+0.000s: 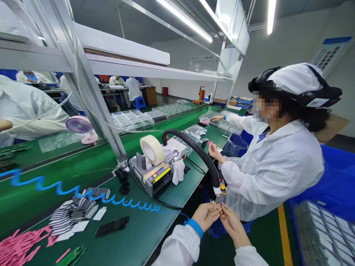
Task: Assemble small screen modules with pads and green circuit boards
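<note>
In front of me, past the table's edge, my left hand (206,216) and my right hand (233,225) meet at the fingertips. Both are closed in a pinch, and what lies between them is too small and hidden to name. A blue band (195,227) circles my left wrist. Just above my fingers hangs the end of a black flexible hose (205,157). To the left on the table (133,240) lie a black flat part (112,226), a heap of striped strips (73,212), pink strips (19,245) and green pieces (72,256).
A tape dispenser (155,183) carries a roll of tape (152,149). A blue coiled cord (91,194) crosses the table. At my right sits a co-worker (271,162) holding something pink. A metal post (94,88) rises behind the dispenser; a blue crate (327,177) stands far right.
</note>
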Demonstrator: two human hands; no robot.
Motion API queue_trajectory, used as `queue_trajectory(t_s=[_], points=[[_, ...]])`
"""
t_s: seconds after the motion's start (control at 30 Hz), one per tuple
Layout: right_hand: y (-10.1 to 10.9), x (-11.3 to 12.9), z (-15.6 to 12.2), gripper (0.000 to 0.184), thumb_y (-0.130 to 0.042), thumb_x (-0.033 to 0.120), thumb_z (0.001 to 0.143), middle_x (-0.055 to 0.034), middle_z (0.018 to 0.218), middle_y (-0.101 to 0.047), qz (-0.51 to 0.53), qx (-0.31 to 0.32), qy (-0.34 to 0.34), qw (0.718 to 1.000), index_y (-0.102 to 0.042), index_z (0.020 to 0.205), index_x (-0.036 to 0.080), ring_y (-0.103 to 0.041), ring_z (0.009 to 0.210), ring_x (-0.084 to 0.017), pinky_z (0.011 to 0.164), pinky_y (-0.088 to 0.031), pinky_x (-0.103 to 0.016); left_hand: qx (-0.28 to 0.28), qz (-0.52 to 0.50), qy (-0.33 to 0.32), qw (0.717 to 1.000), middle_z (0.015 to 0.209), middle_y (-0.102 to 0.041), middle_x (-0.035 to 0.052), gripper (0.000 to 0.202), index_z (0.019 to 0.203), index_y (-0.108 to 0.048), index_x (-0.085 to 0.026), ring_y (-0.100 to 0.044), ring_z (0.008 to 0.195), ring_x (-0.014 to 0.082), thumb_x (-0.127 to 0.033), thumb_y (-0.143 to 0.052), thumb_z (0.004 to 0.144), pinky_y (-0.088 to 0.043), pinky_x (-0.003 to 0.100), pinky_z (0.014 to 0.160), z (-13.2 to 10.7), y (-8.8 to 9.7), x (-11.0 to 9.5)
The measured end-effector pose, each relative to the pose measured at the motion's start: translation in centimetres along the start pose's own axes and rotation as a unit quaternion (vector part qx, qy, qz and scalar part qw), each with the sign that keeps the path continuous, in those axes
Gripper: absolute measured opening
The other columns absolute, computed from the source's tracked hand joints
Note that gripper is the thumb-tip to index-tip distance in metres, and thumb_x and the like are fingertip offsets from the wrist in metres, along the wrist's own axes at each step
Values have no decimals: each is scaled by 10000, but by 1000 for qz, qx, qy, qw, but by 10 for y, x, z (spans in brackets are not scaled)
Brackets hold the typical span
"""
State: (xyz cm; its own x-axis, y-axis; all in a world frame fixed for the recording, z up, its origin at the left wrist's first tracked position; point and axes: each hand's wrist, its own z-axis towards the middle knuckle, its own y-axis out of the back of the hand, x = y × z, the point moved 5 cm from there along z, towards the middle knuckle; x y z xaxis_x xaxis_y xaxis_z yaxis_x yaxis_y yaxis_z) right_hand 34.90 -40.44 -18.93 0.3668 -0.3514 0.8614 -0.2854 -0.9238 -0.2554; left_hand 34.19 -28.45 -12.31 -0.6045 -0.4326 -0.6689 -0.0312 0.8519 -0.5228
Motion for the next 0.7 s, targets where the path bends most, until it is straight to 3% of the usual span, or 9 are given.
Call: queue_trajectory(t_s=[0.1, 0.2, 0.33, 0.43, 0.57, 0.7], points=[[-7, 12, 4, 202, -562, 286, 905, -23, 939, -607, -7, -3, 20, 1000, -568, 1046, 141, -603, 724, -119, 618, -530, -271, -17, -11, -11, 1000, 1107, -609, 79, 289, 1107, -559, -146, -614, 926, 188, -296, -543, 859, -533, 389, 774, -3, 1, -5], [2, 26, 6, 214, -570, 280, 899, -32, 987, -600, -24, -16, 24, 999, -563, 1066, 146, -605, 767, -132, 641, -535, -285, -15, -25, -13, 999, 1121, -607, 70, 275, 1100, -568, -162, -611, 932, 191, -300, -534, 864, -534, 388, 779, -3, -10, -11], [15, 33, 2, 214, -554, 297, 909, -30, 956, -602, -27, -23, 5, 999, -561, 1053, 140, -603, 741, -126, 625, -531, -279, 9, -52, 22, 998, 1085, -619, 72, 284, 1092, -568, -144, -619, 905, 185, -306, -540, 861, -537, 379, 759, -2, -26, -10], [12, 36, -2, 205, -557, 294, 908, -22, 932, -604, -24, -15, 9, 1000, -565, 1041, 139, -600, 713, -117, 604, -527, -265, 10, -71, 55, 996, 1071, -620, 76, 282, 1089, -565, -138, -619, 890, 177, -302, -543, 860, -536, 373, 751, -13, -24, -7], [-13, 40, -9, 200, -557, 296, 909, -14, 903, -607, -14, 26, 15, 999, -570, 1031, 138, -596, 682, -106, 578, -521, -247, -2, -118, 51, 992, 992, -646, 56, 223, 982, -597, -130, -621, 852, 160, -307, -531, 864, -513, 358, 762, -65, -9, -22], [-54, 22, -45, 173, -552, 295, 912, 28, 744, -585, -11, 106, -42, 993, -580, 905, 124, -541, 538, -64, 475, -470, -191, 17, -169, -21, 985, 878, -685, 47, 139, 829, -661, -154, -641, 842, 130, -236, -699, 724, -428, 267, 869, -163, 15, -51]])
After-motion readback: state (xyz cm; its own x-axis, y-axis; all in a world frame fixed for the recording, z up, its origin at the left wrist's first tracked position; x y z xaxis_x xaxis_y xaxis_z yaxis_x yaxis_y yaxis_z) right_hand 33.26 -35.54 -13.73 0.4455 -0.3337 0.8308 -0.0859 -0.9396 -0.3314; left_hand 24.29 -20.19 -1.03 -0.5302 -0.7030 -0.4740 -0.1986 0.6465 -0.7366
